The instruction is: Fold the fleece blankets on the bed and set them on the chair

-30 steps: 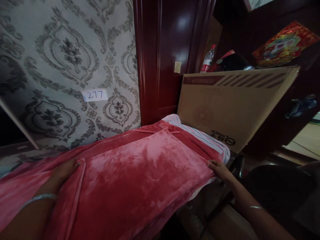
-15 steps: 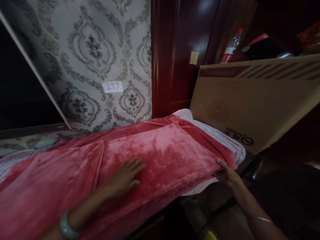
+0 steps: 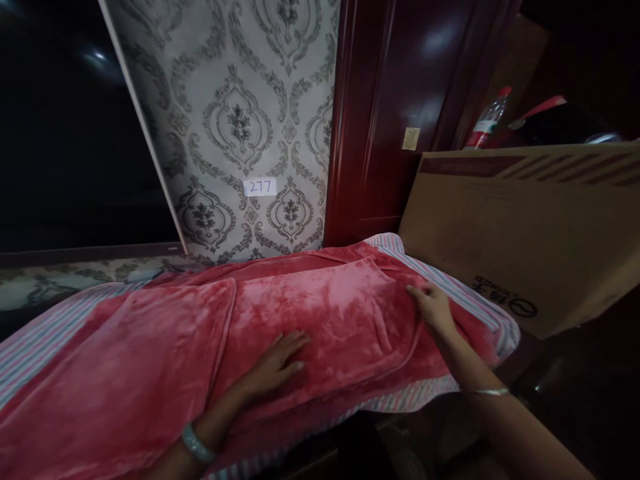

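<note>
A red plush blanket (image 3: 320, 300) lies spread in layers over a striped cloth (image 3: 450, 287), with a folded flap on its left part. My left hand (image 3: 280, 360) rests flat on the middle of the blanket, fingers stretched out. Toward the right end, my right hand (image 3: 433, 310) grips the edge of the blanket's upper layer, which is lifted and bent over there. Bracelets show on both wrists. The fingertips of the right hand are partly hidden by the fabric.
Behind the blanket is a patterned wall with a paper label (image 3: 260, 187) reading 277. A dark screen (image 3: 85, 133) stands at the left. To the right are a large cardboard box (image 3: 520, 227), a bottle (image 3: 489, 120) and a dark red door (image 3: 385, 120).
My right hand has drawn the blanket's right edge inward and up, so that it now folds over. The left hand still lies on the blanket. The view has shifted left.
</note>
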The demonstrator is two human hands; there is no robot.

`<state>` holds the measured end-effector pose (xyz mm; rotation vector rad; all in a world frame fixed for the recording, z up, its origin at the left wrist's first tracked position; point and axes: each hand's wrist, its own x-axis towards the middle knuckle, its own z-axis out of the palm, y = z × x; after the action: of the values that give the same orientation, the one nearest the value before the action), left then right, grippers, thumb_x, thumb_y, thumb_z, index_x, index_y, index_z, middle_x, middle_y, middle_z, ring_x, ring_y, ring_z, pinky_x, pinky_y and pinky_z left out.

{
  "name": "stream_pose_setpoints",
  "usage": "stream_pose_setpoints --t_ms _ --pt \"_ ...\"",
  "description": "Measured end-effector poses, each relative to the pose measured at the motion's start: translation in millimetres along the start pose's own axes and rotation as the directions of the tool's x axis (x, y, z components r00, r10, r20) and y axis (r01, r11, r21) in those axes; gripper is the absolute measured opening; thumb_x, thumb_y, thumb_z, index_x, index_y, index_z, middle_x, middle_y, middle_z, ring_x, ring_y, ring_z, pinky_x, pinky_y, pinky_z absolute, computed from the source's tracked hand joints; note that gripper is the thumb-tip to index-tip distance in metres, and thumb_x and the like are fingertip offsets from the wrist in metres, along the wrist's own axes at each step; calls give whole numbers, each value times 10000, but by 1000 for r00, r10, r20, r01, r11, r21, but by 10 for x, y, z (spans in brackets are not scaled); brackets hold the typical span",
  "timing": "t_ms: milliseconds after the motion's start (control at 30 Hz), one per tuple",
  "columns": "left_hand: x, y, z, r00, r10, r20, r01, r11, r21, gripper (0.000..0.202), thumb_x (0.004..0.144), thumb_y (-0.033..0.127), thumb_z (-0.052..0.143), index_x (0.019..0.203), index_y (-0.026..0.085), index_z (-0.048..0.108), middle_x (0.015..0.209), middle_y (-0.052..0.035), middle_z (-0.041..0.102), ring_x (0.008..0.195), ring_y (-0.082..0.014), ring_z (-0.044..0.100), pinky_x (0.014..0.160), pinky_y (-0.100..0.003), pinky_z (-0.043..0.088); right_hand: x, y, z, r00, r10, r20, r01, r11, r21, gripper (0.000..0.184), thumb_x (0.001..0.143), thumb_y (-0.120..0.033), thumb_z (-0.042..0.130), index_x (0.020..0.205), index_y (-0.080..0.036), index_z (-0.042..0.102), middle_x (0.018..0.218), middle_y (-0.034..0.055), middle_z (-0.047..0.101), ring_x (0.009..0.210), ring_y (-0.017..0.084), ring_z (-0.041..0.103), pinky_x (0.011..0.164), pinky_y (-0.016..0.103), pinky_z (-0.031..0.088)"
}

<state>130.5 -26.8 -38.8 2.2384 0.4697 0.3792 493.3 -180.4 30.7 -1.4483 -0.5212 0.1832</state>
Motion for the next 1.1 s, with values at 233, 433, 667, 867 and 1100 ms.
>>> stream_pose_setpoints --t_ms 233,433,667,867,1100 --pt "46 -154 -368 852 -500 -155 62 389 -919 348 868 452 661 1120 221 594 1118 -106 714 970 -242 722 920 -437 559 -1157 -397 1340 619 -407 671 636 761 -125 40 758 -197 572 794 -206 588 722 -1 627 638 146 519 611 243 353" --pt "45 -165 -576 792 -603 -93 133 319 -938 220 958 375 508 1063 185 542 886 -71 689 668 -177 689 664 -321 576 -2073 72 1448 418 -346 840 687 725 -44 272 664 -41 531 867 -219 566 859 28 651 803 203 589 689 262 376" --pt "374 -190 -470 742 -597 -304 47 499 -865 779 776 226 754 1442 278 353 1051 -45 688 747 -151 685 695 -265 557 -2120 192 1374 467 -354 810 656 753 -48 289 699 -41 525 926 -215 568 906 50 654 856 231 603 745 301 414" --pt "790 14 -511 744 -337 -577 -80 812 -578 750 636 -28 581 1350 202 563 1375 -117 608 1366 -283 475 1134 -401 404 -2041 128 1386 499 -476 724 664 747 33 323 730 -52 510 1002 -213 575 946 58 653 882 224 599 779 313 437" --pt "349 -271 -644 668 -427 -609 24 830 -557 779 580 -3 594 1340 170 588 1387 -105 603 1353 -293 495 1174 -417 366 -2377 291 1500 385 -394 835 633 771 72 327 702 -8 535 949 -219 575 931 37 629 877 205 579 768 294 423"
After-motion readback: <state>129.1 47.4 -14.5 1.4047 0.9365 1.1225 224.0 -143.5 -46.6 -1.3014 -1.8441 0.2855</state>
